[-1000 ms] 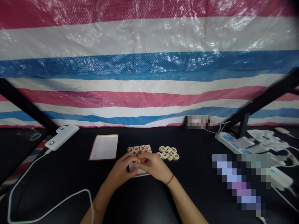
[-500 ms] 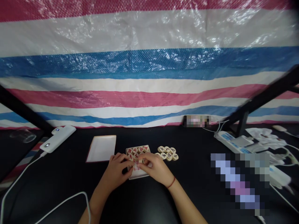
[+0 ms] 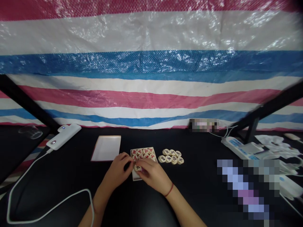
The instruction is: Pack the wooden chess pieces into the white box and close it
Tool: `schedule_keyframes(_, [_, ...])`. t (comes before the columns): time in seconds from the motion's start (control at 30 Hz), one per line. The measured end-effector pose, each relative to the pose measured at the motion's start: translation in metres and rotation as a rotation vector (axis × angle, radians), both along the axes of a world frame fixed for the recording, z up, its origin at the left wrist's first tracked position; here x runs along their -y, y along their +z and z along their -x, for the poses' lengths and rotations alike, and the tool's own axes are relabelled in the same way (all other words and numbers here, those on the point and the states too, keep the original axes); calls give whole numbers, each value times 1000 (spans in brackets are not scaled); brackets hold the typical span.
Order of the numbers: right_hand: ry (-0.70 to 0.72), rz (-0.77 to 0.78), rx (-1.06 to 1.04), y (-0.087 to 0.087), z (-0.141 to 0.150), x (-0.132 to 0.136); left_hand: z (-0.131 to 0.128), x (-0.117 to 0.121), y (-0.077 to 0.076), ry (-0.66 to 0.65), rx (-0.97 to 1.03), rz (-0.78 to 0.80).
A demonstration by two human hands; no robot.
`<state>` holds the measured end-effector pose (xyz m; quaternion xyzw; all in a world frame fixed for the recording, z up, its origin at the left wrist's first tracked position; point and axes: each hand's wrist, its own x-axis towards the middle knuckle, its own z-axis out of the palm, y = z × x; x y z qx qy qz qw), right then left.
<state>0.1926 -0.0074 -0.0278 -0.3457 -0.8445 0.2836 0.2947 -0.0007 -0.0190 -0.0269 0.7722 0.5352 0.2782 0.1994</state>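
Note:
A small white box holds rows of Chinese chess pieces with red characters in its far part. My right hand reaches over the box from the right, thumb and fingers closed on a black-lettered Chinese chess piece above the near part. At the box's left wall is my left hand, its fingers bent and the tips close to the thumb; what lies between them, if anything, is hidden. Right of the box, more black-lettered pieces sit in two stacked rows.
A white box lid lies inside-up to the left. A white power bank with a cable stands farther left. Power strips and cords crowd the right. A striped plastic sheet hangs behind the black table.
The view has shifted slightly, so things sit a little farther right. A black-lettered piece now shows in my right fingers over the near part of the box.

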Motion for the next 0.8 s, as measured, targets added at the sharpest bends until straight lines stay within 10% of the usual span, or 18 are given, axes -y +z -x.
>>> schedule_keyframes(0.67, [-48,-90,142,0,-1,-6,-2,0,-1,-15,37,103])
schedule_keyframes(0.8, [-343,-186,36,4,-35,-21,-3,0,1,-4,33,106])
